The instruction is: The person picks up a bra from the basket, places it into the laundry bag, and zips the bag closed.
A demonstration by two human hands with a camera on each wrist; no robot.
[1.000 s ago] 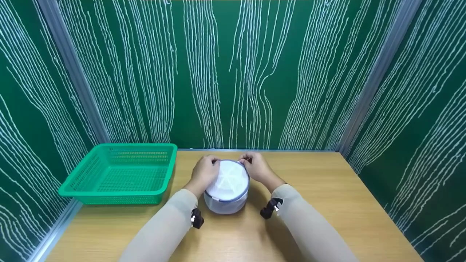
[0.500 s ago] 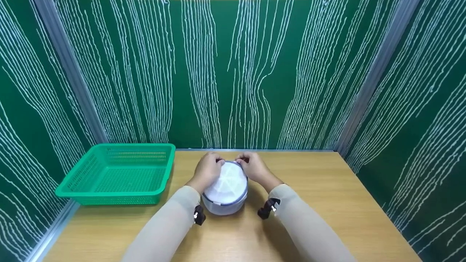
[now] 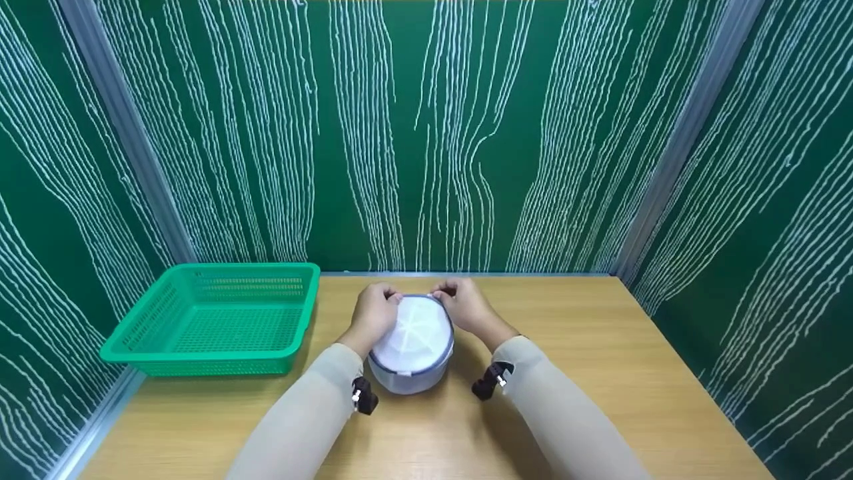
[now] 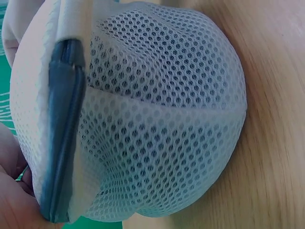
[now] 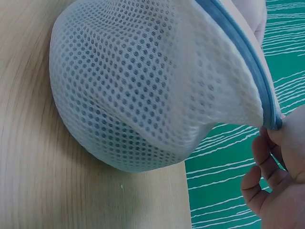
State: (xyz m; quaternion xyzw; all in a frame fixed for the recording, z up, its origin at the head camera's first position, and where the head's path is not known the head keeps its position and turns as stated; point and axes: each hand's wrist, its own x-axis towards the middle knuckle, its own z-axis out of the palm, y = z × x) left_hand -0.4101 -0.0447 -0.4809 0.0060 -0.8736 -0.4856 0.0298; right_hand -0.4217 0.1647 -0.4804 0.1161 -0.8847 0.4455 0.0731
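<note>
A round white mesh laundry bag with a blue zipper around its top edge stands on the wooden table, its lid facing up. My left hand grips the far left of the rim between thumb and fingers. At the far right of the same rim, my right hand pinches the edge. The right wrist view shows the zipper end at the fingertips, with the other fingers curled below. Up close in the left wrist view, the mesh side bulges and a pale tab crosses the zipper.
A green plastic basket with slotted walls stands to the left on the table. Green walls with white wavy lines enclose the back and sides, joined by grey metal posts. Both wrists carry small black cameras.
The bag has turned slightly, its pale front tab shifting to the right. My left hand moved in toward the right hand, then back left along the rim. The right hand stays nearly still.
</note>
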